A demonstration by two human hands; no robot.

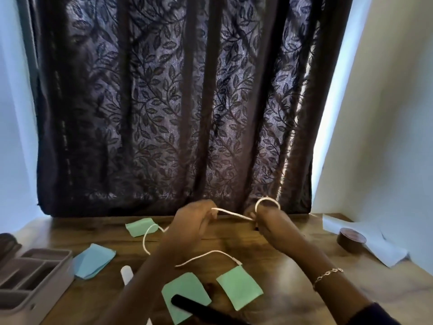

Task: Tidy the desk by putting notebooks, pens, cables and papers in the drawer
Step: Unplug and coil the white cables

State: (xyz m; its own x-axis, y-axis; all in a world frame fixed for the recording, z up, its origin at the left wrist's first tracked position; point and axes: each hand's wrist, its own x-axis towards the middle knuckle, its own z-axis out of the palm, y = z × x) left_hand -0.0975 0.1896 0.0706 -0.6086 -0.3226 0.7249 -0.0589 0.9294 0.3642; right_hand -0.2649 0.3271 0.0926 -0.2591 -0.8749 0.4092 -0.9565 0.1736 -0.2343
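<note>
Both hands are raised above the wooden desk (276,259) with a white cable (232,214) stretched between them. My left hand (192,221) pinches one part of it. My right hand (271,221) grips a small loop of it that sticks up above the fingers. The rest of the cable trails down onto the desk, ending in a plug near a green paper (239,287). Two more green papers (185,294) (139,226) and a blue paper (93,260) lie on the desk. A black pen (199,309) crosses the near green paper. A white pen (127,274) lies beside it.
A grey divided organiser tray (58,277) stands at the left edge. A roll of brown tape (351,239) sits on a white sheet (384,252) at the right. A dark leaf-patterned curtain (173,102) hangs behind the desk.
</note>
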